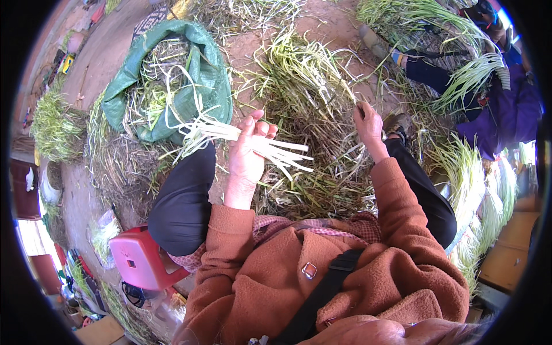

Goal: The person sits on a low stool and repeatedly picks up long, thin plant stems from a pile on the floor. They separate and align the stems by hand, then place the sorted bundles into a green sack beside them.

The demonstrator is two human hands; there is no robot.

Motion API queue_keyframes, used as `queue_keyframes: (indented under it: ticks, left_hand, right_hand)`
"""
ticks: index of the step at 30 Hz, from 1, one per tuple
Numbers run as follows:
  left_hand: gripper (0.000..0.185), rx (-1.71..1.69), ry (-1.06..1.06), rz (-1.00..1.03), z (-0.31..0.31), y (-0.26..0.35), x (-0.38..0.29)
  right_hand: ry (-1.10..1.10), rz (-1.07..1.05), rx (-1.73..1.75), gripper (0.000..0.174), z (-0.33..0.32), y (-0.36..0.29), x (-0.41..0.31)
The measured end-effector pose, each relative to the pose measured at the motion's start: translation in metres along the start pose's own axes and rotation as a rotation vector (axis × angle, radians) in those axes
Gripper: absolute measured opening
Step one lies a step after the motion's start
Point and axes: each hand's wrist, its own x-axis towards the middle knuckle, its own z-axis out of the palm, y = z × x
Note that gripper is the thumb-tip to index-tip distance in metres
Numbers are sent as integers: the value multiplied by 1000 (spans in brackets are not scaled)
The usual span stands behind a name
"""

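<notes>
My left hand (249, 151) holds a small bundle of pale, peeled leafy stalks (215, 129). The bundle's white ends stick out to the right of the palm, while its thin yellow-green leaves droop to the left. At the right edge of a loose heap of unpeeled stalks (302, 77), my right hand (368, 125) has its thumb and fingers pinched on the end of a stalk (350, 92). How many stalks are in that pinch is hidden by the fingers. Dry brown husks and leaf scraps (327, 172) cover the floor between my legs.
A green woven sack (220, 82) with plant scraps stands front left. A pink plastic stool (138, 261) is beside my left leg. At right, another person's leg (424, 75) stretches towards the heap. Bundles of pale stalks (463, 172) lie by my right knee.
</notes>
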Motion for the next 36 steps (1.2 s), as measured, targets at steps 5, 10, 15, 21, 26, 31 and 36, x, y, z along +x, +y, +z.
queue_keyframes:
  ticks: [5, 10, 15, 21, 26, 31, 36]
  left_hand:
    - [23, -112, -78, -7, 2, -2, -2]
    - [23, -150, -106, -61, 1, 2, -2]
    - [21, -193, -124, -92, 2, 4, -3]
    - [26, -142, -70, -111, 8, 5, -6]
    - [25, -142, -39, -130, 11, 4, -10]
    - [32, -23, 16, -168, 10, -5, -6]
    - [35, 146, 71, -178, 6, -18, -5]
  right_hand:
    - [-141, 100, 84, 28, -22, -31, 16]
    - [164, 69, 508, 30, -64, -54, 30]
    - [22, -2, 173, 23, -85, -80, 41]
    - [211, -62, 864, 16, -114, -103, 50]
    - [81, -36, 777, 20, -110, -121, 46]
    - [-369, 28, 845, 18, -103, -136, 19]
    - [-867, -63, 830, 18, -76, -149, -28]
